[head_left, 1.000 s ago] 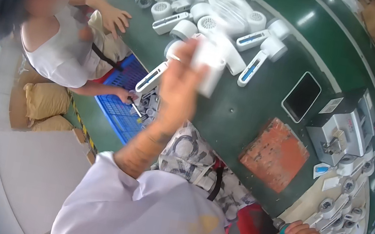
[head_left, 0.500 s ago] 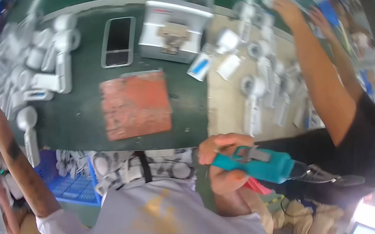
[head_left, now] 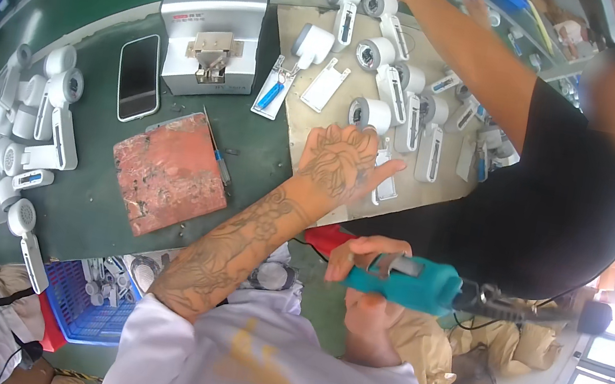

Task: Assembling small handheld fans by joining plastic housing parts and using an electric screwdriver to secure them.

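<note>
My right hand (head_left: 372, 280) is wrapped around a teal electric screwdriver (head_left: 422, 285), held level off the right front of the table with its dark end pointing right. My tattooed left arm crosses in front of me, and my left hand (head_left: 338, 163) is over the beige sheet (head_left: 296, 26), back up, thumb spread away from the fingers. Just beyond its fingertips lies a white handheld device with a round head (head_left: 369, 114), like a small fan. Several similar ones lie around it, some with open handles. Nearby are a white cover (head_left: 325, 86) and a white piece with a blue part (head_left: 271, 92).
A grey machine (head_left: 216, 30) stands at the back, with a phone (head_left: 139, 78) beside it. A worn red pad (head_left: 171, 173) lies front centre. White devices (head_left: 51, 121) pile up at left, above a blue crate (head_left: 86, 322). At right, a co-worker's arm (head_left: 470, 48) reaches across.
My left hand has swung from the pile at the far left across to the beige sheet on the right. The view has turned right. My right hand keeps hold of the screwdriver.
</note>
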A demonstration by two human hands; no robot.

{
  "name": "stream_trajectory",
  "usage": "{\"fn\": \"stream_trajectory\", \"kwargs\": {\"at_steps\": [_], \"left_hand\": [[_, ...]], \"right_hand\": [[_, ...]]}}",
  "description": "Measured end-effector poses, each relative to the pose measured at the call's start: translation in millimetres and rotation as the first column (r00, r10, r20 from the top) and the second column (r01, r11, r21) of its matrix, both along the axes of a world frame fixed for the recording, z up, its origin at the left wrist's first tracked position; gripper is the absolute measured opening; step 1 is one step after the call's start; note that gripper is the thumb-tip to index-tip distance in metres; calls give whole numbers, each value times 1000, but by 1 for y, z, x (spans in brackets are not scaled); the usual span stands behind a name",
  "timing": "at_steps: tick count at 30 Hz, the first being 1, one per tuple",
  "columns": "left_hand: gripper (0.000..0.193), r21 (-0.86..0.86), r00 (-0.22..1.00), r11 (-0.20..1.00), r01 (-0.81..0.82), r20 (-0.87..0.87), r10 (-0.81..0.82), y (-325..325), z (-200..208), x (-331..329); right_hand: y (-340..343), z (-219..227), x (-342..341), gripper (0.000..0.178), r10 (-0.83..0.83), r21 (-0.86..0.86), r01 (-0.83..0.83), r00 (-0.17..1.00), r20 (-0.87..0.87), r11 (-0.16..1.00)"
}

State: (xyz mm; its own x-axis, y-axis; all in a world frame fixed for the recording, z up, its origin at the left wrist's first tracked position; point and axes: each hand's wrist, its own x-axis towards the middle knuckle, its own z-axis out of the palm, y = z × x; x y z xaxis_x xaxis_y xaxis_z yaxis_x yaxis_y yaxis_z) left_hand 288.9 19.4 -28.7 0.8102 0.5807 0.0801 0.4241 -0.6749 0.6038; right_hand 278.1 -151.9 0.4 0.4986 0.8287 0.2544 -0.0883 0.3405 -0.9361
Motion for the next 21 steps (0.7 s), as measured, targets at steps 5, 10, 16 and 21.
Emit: {"fn": "stream_trajectory", "kwargs": {"at_steps": [5, 10, 16, 21], "left_hand": [[64, -76, 992, 996, -42, -121, 33, 8, -16, 18], [48, -52, 987, 986, -160, -17, 159, 8, -34, 5], [37, -526, 897, 831, -182, 256, 359, 19, 3, -78], [27, -742, 797, 653, -151, 300, 525, 11, 22, -164]], "right_hand": [[11, 5, 0, 79, -137, -144, 139, 990, 30, 980], [10, -5, 12, 76, -50, -103, 50, 999, 2, 993], [21, -4, 26, 67, -134, -123, 141, 989, 59, 982], [62, -16, 26, 56, -175, -129, 201, 966, 190, 971]]}}
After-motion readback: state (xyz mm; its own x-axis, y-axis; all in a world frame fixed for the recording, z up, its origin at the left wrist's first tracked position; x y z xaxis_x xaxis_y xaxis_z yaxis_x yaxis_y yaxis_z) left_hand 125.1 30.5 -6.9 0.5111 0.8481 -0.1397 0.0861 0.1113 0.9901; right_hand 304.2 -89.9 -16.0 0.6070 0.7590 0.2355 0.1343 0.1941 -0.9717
